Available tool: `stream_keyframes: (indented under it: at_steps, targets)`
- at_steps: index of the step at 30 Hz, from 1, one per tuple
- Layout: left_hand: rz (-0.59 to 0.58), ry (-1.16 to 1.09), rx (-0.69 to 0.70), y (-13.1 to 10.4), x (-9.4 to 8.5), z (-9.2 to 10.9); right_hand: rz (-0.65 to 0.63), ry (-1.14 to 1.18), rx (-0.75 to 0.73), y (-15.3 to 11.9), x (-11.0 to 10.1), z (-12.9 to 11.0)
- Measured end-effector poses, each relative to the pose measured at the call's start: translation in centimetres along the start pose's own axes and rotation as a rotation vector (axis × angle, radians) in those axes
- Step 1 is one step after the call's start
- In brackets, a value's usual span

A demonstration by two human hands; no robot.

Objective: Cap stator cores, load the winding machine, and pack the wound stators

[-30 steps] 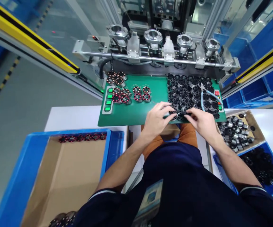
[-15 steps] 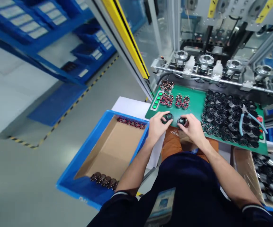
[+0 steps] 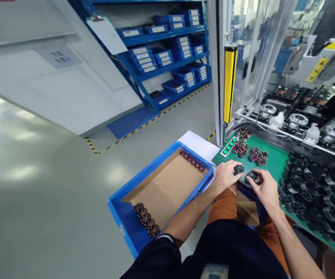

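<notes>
The left hand [image 3: 225, 175] has thumb and fingers pinched round one black stator core [image 3: 239, 169]; the right hand [image 3: 267, 190] grips a second black stator core [image 3: 252, 177] likewise. Both are by the green mat's [image 3: 274, 155] near edge; I can't tell if they touch it. Four green buttons [image 3: 228, 148], four copper-wound stators [image 3: 253, 156] in the middle cluster; the piled black cores [image 3: 303, 186] overlap too much to count.

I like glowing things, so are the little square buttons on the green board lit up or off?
Lit: the square buttons at the left end of the green board glow bright green.
</notes>
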State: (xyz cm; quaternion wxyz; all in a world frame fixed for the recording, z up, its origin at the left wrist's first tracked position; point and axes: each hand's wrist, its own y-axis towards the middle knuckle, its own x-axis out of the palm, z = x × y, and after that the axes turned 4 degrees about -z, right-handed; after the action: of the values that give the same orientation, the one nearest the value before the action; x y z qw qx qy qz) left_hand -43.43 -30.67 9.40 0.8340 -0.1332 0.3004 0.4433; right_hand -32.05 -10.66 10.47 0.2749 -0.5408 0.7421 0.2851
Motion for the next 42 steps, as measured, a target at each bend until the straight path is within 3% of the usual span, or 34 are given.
stream_keyframes:
  at_steps: [6,14,18,24,29,32,35,39,42]
  targets:
    - [-0.008,-0.167,0.090,-0.2,0.8,0.1,0.016,0.059,0.036,0.6,-0.3,1.4]
    - [0.039,-0.268,0.214,-0.5,-0.8,0.7,0.081,0.036,-0.030,0.0,-2.3,0.4]
    - [0.109,-0.247,0.186,0.0,-0.3,-0.5,0.169,0.025,-0.049,-0.3,-0.8,0.4]
    - [0.192,-0.042,0.145,-0.5,0.7,-2.6,0.181,-0.007,-0.065,-0.4,2.3,1.2]
    - [0.205,0.037,0.179,-1.4,0.4,-2.8,0.145,-0.039,-0.075,-0.9,2.5,0.0]
    - [0.156,0.037,0.262,-0.1,-1.6,-1.5,0.105,-0.068,-0.112,0.4,-0.4,-1.2]
    - [0.169,-0.004,0.353,4.1,-5.1,1.2,0.114,-0.115,-0.141,4.3,-6.8,-1.7]
    - [0.183,-0.055,0.464,14.7,-9.8,6.2,0.165,-0.252,-0.090,13.2,-17.1,-1.0]
    - [0.153,0.016,0.564,24.3,-11.2,9.5,0.174,-0.387,-0.032,19.9,-22.2,0.1]
